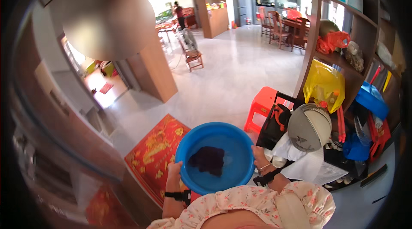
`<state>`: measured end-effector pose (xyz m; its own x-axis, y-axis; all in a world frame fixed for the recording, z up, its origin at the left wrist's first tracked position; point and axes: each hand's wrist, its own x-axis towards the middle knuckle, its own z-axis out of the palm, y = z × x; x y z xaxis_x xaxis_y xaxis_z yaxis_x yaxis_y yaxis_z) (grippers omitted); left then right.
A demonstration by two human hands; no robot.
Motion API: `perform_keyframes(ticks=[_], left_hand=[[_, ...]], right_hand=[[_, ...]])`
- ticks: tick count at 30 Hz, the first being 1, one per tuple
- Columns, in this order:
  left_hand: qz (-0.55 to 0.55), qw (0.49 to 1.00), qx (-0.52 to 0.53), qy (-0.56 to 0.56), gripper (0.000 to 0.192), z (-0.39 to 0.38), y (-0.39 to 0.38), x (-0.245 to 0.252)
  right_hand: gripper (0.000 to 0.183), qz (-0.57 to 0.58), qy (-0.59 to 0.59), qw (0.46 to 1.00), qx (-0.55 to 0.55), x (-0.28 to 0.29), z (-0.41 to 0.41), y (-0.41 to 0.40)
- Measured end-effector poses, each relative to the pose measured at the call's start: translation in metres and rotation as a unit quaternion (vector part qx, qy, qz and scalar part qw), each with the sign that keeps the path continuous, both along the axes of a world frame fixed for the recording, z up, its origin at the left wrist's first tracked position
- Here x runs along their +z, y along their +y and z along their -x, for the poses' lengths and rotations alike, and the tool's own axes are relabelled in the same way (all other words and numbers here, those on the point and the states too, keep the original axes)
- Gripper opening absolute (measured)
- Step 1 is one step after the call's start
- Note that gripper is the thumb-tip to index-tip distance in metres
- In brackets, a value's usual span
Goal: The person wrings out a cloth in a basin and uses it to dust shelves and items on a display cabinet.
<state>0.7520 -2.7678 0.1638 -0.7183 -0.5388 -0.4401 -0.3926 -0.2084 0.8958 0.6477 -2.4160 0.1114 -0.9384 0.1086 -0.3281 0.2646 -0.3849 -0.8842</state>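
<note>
A round blue plastic basin (pixel 238 171) is held in front of my body at waist height. My left hand (pixel 174 170) grips its left rim, and my right hand (pixel 258 155) grips the rim on the right. Inside, on the bottom, lies a crumpled dark cloth (pixel 207 160), left of the middle. Whether there is water around the cloth I cannot tell. Both wrists wear black straps, and a bracelet is on the right one. The fingers under the rim are partly hidden.
A red patterned mat (pixel 154 151) lies beyond the basin at left. On the right stand a red plastic stool (pixel 262 106) and crowded shelves (pixel 347 58) with bags and a cap (pixel 309 127). A chair with a fan (pixel 192 55) is farther off; a person (pixel 179 15) stands in the background.
</note>
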Motion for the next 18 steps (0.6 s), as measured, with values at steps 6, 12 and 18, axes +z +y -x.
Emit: perform_keyframes(ticks=[6,12,18], left_hand=[[0.005,0.994,0.109,0.018,0.019,0.124,-0.094,-0.030],[0.013,0.995,0.085,-0.049,0.023,0.257,-0.142,0.029],[0.028,0.999,-0.015,0.034,0.032,0.398,-0.214,-0.001]], right_hand=[[0.024,-0.027,-0.029,0.999,0.034,0.010,0.133,-0.092],[0.027,-0.058,-0.082,0.990,0.102,0.028,0.277,-0.145],[0.029,-0.074,-0.083,0.992,0.060,0.054,0.405,-0.193]])
